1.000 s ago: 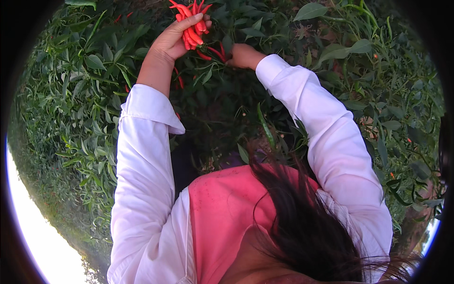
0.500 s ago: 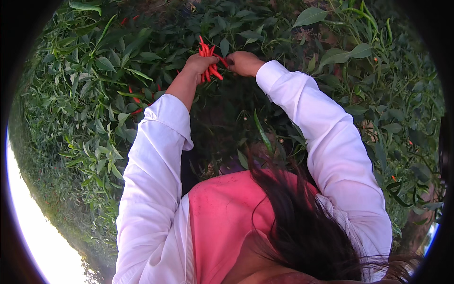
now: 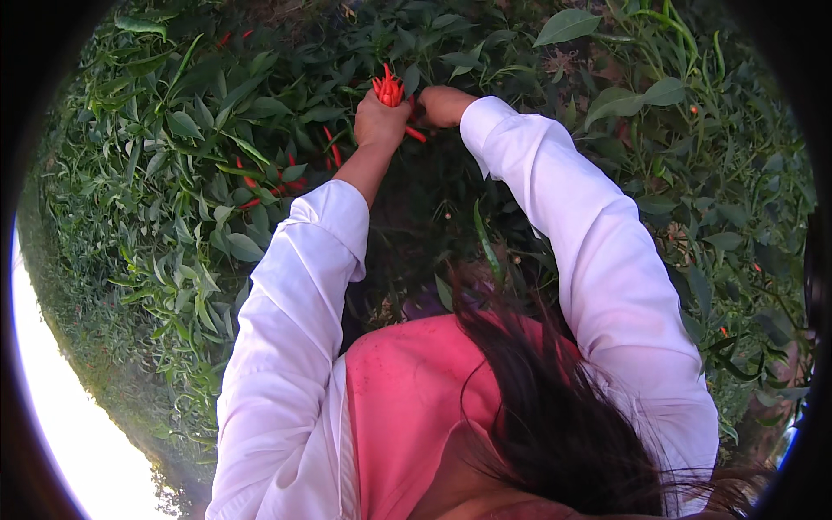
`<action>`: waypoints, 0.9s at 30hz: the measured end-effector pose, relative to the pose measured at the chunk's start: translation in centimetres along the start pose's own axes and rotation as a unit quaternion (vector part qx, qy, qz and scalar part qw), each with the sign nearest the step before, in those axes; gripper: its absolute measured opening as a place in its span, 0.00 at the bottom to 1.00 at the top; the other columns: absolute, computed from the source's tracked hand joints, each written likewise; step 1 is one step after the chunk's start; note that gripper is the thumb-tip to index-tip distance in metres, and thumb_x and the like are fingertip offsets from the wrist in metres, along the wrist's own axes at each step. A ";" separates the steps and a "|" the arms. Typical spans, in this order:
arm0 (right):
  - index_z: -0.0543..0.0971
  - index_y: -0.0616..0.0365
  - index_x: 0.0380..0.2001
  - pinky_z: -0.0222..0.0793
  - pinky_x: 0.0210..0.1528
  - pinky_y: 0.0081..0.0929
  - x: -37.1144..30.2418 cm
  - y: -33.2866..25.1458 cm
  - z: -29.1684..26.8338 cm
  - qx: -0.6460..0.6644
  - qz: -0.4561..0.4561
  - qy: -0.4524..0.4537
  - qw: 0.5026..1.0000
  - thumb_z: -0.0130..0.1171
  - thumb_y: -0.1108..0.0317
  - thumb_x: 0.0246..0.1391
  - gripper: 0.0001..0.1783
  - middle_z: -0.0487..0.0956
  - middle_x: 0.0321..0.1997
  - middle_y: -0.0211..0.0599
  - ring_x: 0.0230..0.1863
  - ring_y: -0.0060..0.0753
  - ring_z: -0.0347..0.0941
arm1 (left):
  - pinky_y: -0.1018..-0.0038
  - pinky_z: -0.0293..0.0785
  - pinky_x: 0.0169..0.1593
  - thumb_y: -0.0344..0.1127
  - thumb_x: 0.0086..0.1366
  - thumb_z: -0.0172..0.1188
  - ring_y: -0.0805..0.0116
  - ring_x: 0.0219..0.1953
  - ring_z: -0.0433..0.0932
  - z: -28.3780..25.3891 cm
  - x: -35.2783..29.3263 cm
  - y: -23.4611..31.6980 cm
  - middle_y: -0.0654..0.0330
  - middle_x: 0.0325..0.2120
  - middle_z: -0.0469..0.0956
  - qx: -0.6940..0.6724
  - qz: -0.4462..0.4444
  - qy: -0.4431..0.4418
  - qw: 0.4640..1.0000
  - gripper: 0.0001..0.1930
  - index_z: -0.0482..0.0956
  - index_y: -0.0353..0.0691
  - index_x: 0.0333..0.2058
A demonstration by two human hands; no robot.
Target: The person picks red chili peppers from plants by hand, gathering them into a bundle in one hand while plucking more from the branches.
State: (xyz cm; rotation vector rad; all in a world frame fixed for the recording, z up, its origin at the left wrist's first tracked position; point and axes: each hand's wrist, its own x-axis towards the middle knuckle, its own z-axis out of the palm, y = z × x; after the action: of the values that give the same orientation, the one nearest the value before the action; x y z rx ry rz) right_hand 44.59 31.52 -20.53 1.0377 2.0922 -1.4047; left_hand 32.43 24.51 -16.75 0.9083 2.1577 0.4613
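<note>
A bunch of slim red chili peppers (image 3: 388, 90) is clasped in my left hand (image 3: 380, 121), their tips fanning out above the thumb. One more red chili (image 3: 416, 134) pokes out below that hand's fingers. Close against it on the right is my right hand (image 3: 445, 106), its fingers curled inward and partly lost in shadow. Whatever they pinch is hidden, though a bit of red shows between the two hands. Dark green chili leaves (image 3: 459, 61) surround both hands.
Red chilies (image 3: 334, 149) hang on the plants left of my left forearm. A long green chili (image 3: 485, 238) hangs between my arms. Broad leaves (image 3: 615, 104) and green chilies (image 3: 672, 26) stand at the far right. Dense foliage (image 3: 139, 208) fills the left side.
My left hand has shifted right and turned, so the chili bunch now points upward. The right hand has moved slightly left and up. More red chilies show beside the left forearm.
</note>
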 end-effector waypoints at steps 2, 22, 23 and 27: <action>0.78 0.58 0.32 0.68 0.38 0.36 0.0 0.2 0.7 -0.034 0.016 0.068 0.997 0.59 0.62 0.45 0.13 0.79 0.27 0.40 0.33 0.41 0.76 | 0.64 0.70 0.44 0.43 0.44 0.62 0.53 0.40 0.75 0.4 0.3 -0.6 0.51 0.36 0.77 -0.001 0.007 0.021 1.000 0.22 0.73 0.39 0.38; 0.78 0.61 0.28 0.68 0.38 0.39 -0.5 1.1 1.6 -0.116 0.025 0.163 0.979 0.58 0.63 0.44 0.12 0.78 0.26 0.43 0.32 0.44 0.75 | 0.64 0.71 0.41 0.42 0.44 0.63 0.53 0.36 0.77 -0.8 0.7 -0.3 0.51 0.31 0.78 -0.083 0.005 0.124 0.989 0.21 0.73 0.36 0.36; 0.78 0.61 0.28 0.69 0.36 0.38 -0.4 1.3 1.3 -0.087 0.017 0.156 0.984 0.58 0.63 0.44 0.12 0.79 0.26 0.43 0.31 0.43 0.75 | 0.66 0.71 0.40 0.40 0.44 0.64 0.55 0.35 0.77 -1.3 1.3 0.0 0.52 0.31 0.78 -0.097 0.026 0.133 0.986 0.21 0.73 0.35 0.36; 0.78 0.62 0.30 0.69 0.30 0.33 1.4 1.5 0.8 -0.014 0.067 0.076 0.995 0.57 0.62 0.45 0.14 0.79 0.25 0.40 0.24 0.39 0.76 | 0.69 0.73 0.34 0.32 0.48 0.64 0.63 0.30 0.78 -2.0 2.4 0.1 0.55 0.28 0.77 -0.324 -0.059 -0.037 0.944 0.14 0.73 0.34 0.33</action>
State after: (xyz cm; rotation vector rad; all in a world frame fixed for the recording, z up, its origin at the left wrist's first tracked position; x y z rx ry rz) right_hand 44.83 31.66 -22.74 1.2839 2.0970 -1.2633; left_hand 29.84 26.21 -16.50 0.4129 1.7924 0.9822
